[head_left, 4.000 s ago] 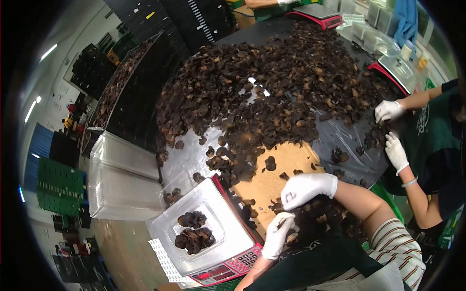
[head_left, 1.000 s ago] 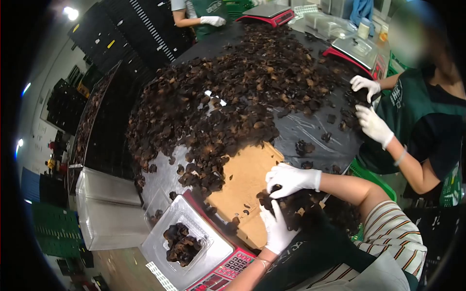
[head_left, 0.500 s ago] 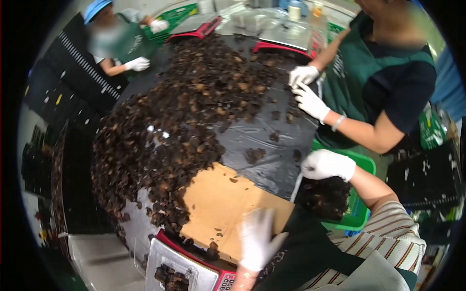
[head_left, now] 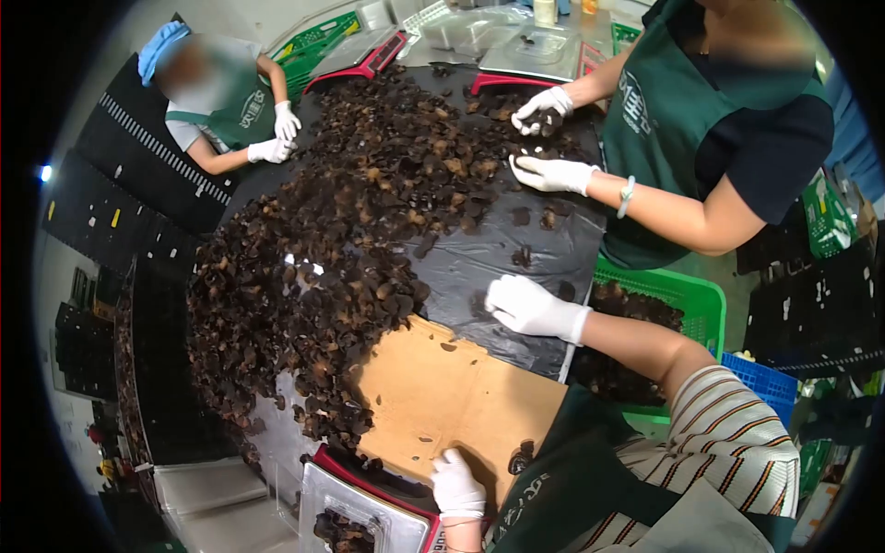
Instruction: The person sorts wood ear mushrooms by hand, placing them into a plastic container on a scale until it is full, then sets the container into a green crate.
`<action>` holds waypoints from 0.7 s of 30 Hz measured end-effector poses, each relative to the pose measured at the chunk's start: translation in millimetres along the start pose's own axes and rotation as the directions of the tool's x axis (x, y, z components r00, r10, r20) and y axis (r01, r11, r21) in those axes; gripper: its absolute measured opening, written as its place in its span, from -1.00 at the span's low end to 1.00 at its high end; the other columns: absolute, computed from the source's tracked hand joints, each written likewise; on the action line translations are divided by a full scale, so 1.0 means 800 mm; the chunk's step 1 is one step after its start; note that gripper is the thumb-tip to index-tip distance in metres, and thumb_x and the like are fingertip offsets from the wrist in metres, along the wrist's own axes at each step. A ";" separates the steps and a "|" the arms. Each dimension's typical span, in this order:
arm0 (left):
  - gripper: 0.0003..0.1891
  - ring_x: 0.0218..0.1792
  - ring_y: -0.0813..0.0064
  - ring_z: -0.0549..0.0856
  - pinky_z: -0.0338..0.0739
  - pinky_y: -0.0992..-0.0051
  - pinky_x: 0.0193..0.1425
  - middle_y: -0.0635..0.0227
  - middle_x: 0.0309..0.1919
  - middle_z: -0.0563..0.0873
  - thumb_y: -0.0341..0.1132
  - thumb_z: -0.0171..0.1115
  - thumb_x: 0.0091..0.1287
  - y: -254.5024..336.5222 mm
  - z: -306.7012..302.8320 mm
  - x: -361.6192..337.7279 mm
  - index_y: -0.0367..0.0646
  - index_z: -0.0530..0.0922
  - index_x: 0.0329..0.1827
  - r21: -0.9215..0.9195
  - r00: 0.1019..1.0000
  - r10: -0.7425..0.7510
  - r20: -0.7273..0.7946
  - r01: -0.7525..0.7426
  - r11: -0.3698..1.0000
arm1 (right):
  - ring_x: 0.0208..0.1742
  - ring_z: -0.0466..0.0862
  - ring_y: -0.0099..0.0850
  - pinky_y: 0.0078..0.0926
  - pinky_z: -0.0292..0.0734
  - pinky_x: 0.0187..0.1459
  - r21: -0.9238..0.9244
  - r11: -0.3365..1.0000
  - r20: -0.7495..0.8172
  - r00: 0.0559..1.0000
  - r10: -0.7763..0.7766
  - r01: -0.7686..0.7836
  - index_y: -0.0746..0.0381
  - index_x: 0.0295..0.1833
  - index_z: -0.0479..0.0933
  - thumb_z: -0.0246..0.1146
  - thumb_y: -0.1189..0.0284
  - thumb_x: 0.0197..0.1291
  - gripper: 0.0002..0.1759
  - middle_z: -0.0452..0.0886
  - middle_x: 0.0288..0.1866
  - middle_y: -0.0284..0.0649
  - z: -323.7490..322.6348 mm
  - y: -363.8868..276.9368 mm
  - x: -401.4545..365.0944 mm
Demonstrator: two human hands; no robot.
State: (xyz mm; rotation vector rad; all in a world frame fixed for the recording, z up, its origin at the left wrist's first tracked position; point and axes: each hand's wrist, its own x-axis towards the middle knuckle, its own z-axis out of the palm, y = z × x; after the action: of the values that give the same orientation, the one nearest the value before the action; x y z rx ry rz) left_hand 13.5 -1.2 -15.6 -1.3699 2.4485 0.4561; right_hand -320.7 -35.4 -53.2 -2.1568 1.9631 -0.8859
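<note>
My left hand (head_left: 456,485), in a white glove, rests on a tan cardboard sheet (head_left: 442,378) at the near table edge. Its fingers are curled in, and whatever they may hold is hidden. A small clump of dark, dried wood ear mushroom (head_left: 522,457) lies on the cardboard close to my apron. My right hand (head_left: 533,306), also gloved, is over the black plastic table cover (head_left: 502,249), fingers bent and closed beside a dark piece. The large pile of wood ear mushrooms (head_left: 313,249) spreads across the table beyond both hands.
A scale (head_left: 369,502) holding a clear tray of mushrooms stands beside my left hand. The green basket (head_left: 705,304) with mushrooms is at my right. Two co-workers stand around the table, one handling mushrooms. More scales (head_left: 530,57) are at the far side.
My right hand has moved from above the green basket onto the table cover. My left hand has drawn in its spread fingers and shifted slightly left. A mushroom clump now shows near my apron.
</note>
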 end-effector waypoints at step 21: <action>-0.48 0.05 0.17 0.66 0.55 0.34 0.15 0.09 0.16 0.55 -0.41 0.26 0.31 0.119 0.010 0.039 -0.13 0.42 0.36 -0.795 0.771 0.635 0.042 -0.359 0.489 | 0.39 0.36 -0.05 -0.12 0.29 0.36 -0.033 0.998 0.222 0.974 0.054 -0.048 0.17 0.27 0.46 0.21 0.27 0.20 -0.48 0.42 0.38 -0.07 -0.043 -0.024 -0.051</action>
State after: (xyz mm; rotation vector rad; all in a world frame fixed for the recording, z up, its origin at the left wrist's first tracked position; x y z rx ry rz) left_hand -83.0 25.5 -23.2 -0.5809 2.3807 1.8807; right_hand -320.2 16.1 -30.9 -2.1051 1.9206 -0.5829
